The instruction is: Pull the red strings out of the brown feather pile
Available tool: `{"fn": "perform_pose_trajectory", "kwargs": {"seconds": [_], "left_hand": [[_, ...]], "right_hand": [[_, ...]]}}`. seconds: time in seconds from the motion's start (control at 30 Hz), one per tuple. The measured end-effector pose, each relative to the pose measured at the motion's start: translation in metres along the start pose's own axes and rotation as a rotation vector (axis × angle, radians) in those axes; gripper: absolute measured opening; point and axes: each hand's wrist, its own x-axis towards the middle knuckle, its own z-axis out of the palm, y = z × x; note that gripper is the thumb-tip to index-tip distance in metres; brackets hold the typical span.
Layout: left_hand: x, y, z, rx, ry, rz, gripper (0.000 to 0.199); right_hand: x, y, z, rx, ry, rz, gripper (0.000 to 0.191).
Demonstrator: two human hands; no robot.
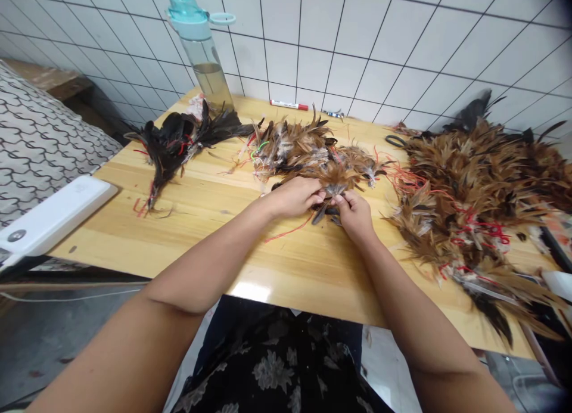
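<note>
Ideally, light, even pressure suits the brown feather bunch [337, 179], pinched at its base by the fingertips of the left hand [298, 196] and right hand [356, 215], roughly midway between the near and far edges of the worktop [214, 228], without crushing the plumes.

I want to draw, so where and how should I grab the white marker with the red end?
Probably pinch the white marker mid-barrel, from above: it lies on its side along the white tiled wall, and a pile of fluffy brown feathers sits in front.
</note>
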Motion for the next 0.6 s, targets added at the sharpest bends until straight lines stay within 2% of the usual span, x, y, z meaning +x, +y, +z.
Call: {"fn": "perform_pose_trajectory", "kwargs": {"seconds": [0.17, 0.37, 0.5, 0.6], "left_hand": [[0.002, -0.003, 0.005, 0.006, 0.092, 0.022, 0.015], [-0.001, 0.001, 0.009, 0.008, 0.126, 0.042, 0.015], [-0.002, 0.01, 0.02, 0.065, 0.11, 0.045, 0.023], [-0.001, 0.016, 0.03, 0.131, 0.149, 0.071, 0.022]], "right_hand": [[0.0, 0.001, 0.0, -0.021, 0.036, 0.02, 0.023], [0.001, 0.005, -0.002, 0.034, 0.116, 0.093, 0.022], [0.001, 0.005, -0.002, 0.048, 0.122, 0.121, 0.022], [0.001, 0.005, -0.003, 0.058, 0.131, 0.127, 0.022]]}}
